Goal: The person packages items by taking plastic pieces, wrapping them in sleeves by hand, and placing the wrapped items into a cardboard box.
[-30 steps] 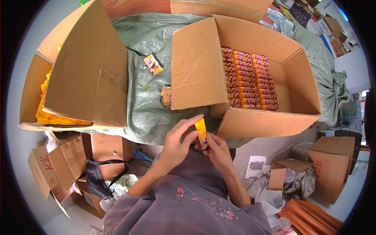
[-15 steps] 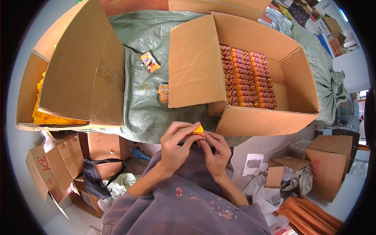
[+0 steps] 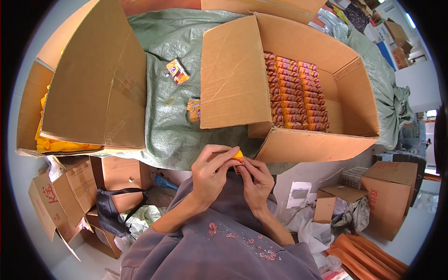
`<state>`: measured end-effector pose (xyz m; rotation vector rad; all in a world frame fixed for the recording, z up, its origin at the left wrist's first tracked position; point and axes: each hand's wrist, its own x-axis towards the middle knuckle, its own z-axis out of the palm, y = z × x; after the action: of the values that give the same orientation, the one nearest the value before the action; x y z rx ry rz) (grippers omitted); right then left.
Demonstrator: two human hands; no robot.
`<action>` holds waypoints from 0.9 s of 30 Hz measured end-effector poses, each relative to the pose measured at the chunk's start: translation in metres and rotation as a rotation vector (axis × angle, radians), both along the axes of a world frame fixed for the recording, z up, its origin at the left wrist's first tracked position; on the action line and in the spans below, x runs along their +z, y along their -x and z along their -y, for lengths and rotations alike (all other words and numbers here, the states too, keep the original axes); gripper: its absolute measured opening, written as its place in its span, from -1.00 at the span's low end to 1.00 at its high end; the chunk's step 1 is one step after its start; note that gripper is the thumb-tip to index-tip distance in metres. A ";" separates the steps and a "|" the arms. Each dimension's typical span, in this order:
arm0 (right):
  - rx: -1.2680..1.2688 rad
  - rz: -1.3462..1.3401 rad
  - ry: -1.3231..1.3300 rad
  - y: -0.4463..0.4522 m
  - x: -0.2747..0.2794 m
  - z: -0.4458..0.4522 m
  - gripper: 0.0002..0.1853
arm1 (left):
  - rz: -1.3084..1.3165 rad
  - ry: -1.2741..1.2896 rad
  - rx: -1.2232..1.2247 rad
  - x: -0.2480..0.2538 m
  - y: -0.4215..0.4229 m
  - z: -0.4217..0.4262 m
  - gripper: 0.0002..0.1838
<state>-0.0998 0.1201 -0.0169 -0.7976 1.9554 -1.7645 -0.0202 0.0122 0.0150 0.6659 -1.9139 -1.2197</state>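
Observation:
A small yellow and orange packet (image 3: 238, 155) is pinched between both hands, in front of my body and just below the table's edge. My left hand (image 3: 208, 171) grips its upper, yellow end between thumb and fingers. The thumb and fingers of my right hand (image 3: 256, 180) close on the lower, printed part, hiding most of it. Beyond the hands stands an open cardboard box (image 3: 317, 144) holding rows of orange printed packets (image 3: 291, 98). To the left, a second open box (image 3: 93, 79) contains yellow pieces (image 3: 70, 144).
On the green sheet (image 3: 172, 135) lie a printed card stack (image 3: 178, 71), another orange printed stack (image 3: 194, 109) and a rubber band (image 3: 169, 101). Below the table are cartons (image 3: 389, 196), a black bag (image 3: 112, 212), plastic bags and orange cloth (image 3: 368, 256).
Both hands stay almost in place, with the fingers shifting slightly around the packet. Less of its yellow end shows now. The view has moved a little.

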 end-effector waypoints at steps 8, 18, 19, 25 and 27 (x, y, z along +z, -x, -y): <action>0.005 0.036 0.008 -0.001 -0.002 0.002 -0.73 | -0.049 -0.123 0.090 -0.003 0.002 -0.003 -0.75; 0.002 0.041 -0.007 -0.001 0.005 0.002 -0.74 | -0.020 -0.034 0.066 -0.008 -0.002 0.000 -0.77; 0.000 0.041 -0.003 -0.001 0.005 0.002 -0.74 | -0.017 -0.027 0.065 -0.008 -0.002 0.001 -0.77; -0.004 0.001 -0.025 0.002 0.003 0.003 -0.73 | -0.027 0.023 0.052 -0.011 0.000 0.005 -0.78; -0.006 0.019 -0.034 0.001 0.001 0.002 -0.73 | -0.014 -0.023 0.046 -0.011 0.000 0.005 -0.77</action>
<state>-0.1012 0.1177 -0.0161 -0.7619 1.9721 -1.7309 -0.0201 0.0068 0.0038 0.7076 -1.8655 -1.2156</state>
